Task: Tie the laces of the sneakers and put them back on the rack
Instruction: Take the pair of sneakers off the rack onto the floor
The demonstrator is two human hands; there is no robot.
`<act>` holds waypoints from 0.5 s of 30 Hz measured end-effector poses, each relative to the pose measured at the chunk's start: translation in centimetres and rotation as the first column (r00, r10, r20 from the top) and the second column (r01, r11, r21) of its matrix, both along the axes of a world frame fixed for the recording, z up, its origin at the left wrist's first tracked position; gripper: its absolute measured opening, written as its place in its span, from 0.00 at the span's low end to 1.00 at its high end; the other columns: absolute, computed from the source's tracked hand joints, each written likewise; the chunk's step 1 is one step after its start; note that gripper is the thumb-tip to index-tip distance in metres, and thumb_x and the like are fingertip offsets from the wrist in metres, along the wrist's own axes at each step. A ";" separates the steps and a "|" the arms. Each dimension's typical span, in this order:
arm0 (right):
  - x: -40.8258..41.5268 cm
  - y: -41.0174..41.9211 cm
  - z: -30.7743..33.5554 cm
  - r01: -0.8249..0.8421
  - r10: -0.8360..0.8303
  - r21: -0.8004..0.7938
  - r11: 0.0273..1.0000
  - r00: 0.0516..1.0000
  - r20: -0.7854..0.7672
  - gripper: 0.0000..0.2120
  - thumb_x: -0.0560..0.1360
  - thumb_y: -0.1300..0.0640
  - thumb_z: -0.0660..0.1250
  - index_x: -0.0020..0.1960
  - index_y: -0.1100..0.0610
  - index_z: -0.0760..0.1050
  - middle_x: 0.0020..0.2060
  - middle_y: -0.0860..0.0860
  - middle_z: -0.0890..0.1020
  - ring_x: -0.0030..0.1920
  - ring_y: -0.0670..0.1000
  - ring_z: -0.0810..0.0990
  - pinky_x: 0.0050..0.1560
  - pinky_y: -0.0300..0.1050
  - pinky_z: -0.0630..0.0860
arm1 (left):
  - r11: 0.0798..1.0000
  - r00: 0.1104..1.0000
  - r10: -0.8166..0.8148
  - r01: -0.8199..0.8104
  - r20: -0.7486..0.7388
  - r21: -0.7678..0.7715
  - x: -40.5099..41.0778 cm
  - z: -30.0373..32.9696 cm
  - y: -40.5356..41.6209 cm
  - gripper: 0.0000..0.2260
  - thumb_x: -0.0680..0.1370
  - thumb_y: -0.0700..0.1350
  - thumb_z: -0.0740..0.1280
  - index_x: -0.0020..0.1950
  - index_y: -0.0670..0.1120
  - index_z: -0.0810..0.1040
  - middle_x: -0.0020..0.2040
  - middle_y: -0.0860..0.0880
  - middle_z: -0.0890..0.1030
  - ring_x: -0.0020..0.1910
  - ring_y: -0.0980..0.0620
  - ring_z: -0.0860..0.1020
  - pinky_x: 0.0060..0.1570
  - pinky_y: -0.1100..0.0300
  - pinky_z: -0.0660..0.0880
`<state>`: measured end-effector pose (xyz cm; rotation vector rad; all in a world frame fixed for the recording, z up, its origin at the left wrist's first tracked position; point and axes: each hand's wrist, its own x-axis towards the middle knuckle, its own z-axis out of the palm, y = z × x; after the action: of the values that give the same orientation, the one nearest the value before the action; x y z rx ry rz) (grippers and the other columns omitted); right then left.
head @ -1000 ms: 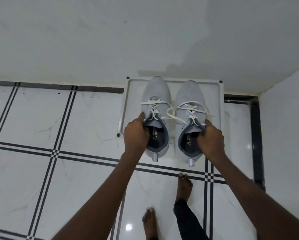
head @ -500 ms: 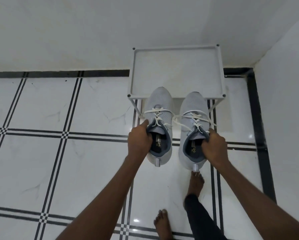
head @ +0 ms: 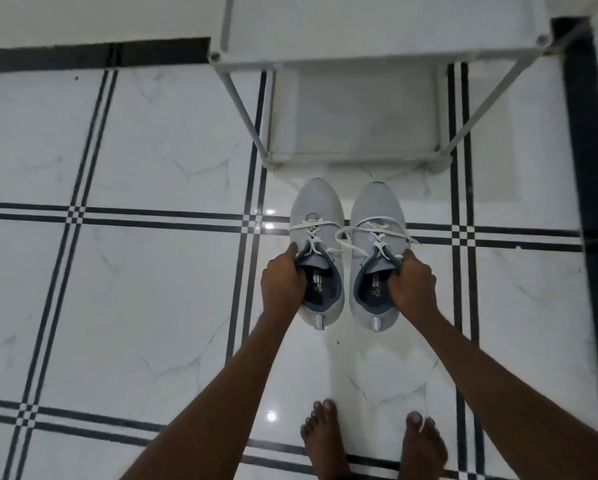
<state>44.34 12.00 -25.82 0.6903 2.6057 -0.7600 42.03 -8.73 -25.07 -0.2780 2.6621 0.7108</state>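
Observation:
Two light grey sneakers with loose white laces are side by side low over the tiled floor, toes toward the rack. My left hand (head: 283, 282) grips the collar of the left sneaker (head: 316, 216). My right hand (head: 413, 284) grips the collar of the right sneaker (head: 377, 213). The untied laces (head: 351, 233) spread across both shoes. The white rack (head: 360, 57) stands just beyond the toes, with its top shelf and a lower shelf (head: 356, 126) bare.
The floor is glossy white tile with black double lines. A dark skirting strip (head: 583, 133) runs along the right wall. My bare feet (head: 325, 438) stand at the bottom of the view, behind the shoes.
The sneakers came off the rack's top shelf and moved down and back toward me, to just above the floor in front of the rack. Both hands kept their hold.

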 end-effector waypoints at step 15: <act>-5.4 0.7 -19.0 0.034 -0.033 -0.029 0.999 0.999 0.030 0.19 0.73 0.64 0.64 0.63 0.68 0.68 0.56 0.67 0.79 0.56 0.68 0.78 0.54 0.56 0.73 | 0.995 0.991 -0.096 0.097 -0.088 -0.003 -3.9 -19.2 -0.2 0.19 0.77 0.38 0.63 0.68 0.43 0.74 0.52 0.42 0.84 0.50 0.40 0.82 0.46 0.56 0.72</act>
<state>38.90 12.68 -44.79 0.7328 2.5572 -0.7902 38.12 -8.97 -44.25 -0.1189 2.7366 0.7099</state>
